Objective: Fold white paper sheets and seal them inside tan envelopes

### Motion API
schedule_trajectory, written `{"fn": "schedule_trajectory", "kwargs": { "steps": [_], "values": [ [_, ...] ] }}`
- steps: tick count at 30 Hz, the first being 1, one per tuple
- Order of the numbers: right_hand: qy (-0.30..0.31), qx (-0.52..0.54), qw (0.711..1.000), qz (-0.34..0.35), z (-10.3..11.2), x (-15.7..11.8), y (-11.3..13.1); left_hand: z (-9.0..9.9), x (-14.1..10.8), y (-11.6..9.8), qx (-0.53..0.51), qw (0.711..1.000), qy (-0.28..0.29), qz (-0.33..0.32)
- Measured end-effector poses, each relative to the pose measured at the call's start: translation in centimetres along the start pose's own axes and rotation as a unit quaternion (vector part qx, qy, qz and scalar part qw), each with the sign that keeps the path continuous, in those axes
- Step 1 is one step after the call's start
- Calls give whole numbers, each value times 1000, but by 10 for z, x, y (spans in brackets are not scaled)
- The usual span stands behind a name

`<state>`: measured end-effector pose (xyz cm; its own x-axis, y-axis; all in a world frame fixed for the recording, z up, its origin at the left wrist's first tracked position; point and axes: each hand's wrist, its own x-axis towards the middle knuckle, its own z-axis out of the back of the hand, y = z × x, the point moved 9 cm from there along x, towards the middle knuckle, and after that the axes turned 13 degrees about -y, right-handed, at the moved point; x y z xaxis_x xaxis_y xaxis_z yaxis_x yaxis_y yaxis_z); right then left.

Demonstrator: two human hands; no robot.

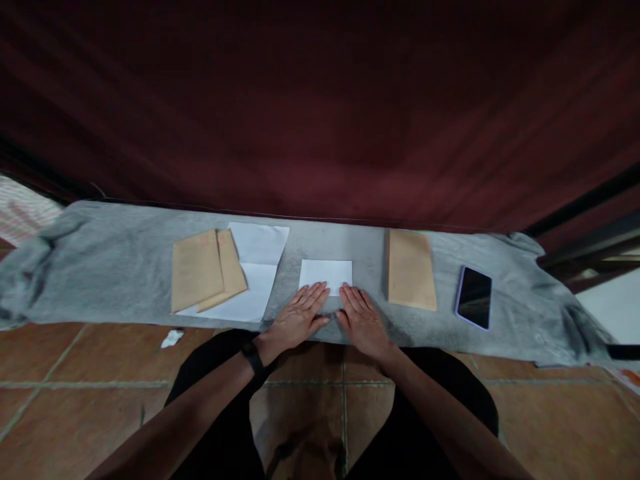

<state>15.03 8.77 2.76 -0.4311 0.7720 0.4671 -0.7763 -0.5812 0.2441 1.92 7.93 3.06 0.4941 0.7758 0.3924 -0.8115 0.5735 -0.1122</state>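
A small white folded-looking sheet of paper (326,272) lies flat on the grey cloth in front of me. My left hand (299,316) rests palm down with its fingertips on the paper's near left part, the thumb pointing inward. On the near right part lie the fingertips of my right hand (364,320), also flat and palm down. Neither hand grasps anything. Both cover the paper's near edge in places. A dark band (253,358) circles my left wrist.
Two brown envelopes (197,270) overlap a larger creased white sheet (260,280) on the left. To the right are a stack of brown envelopes (411,270) and a phone (474,298). Grey cloth (125,267) covers the narrow surface; a dark red curtain (320,133) hangs behind.
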Motion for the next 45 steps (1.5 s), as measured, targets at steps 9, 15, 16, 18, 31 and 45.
{"fn": "schedule_trajectory", "kwargs": {
  "steps": [9,15,16,18,31,45],
  "values": [
    [-8,-27,1000,-4,-1,-10,-12,-1,-8,1,41,999,8,22],
    [-9,-37,999,-20,2,-15,-23,6,-23,16,57,997,-13,52],
    [-9,-37,999,-24,3,-14,-23,9,-25,17,58,997,-19,57],
    [-13,-37,999,-30,4,-9,-19,14,-26,18,58,996,-29,65],
    [46,16,999,11,-18,7,2,-10,13,-7,-24,1000,8,15],
    [86,11,996,-12,-36,57,-34,-19,14,-28,4,1000,-6,21]
  ]
}}
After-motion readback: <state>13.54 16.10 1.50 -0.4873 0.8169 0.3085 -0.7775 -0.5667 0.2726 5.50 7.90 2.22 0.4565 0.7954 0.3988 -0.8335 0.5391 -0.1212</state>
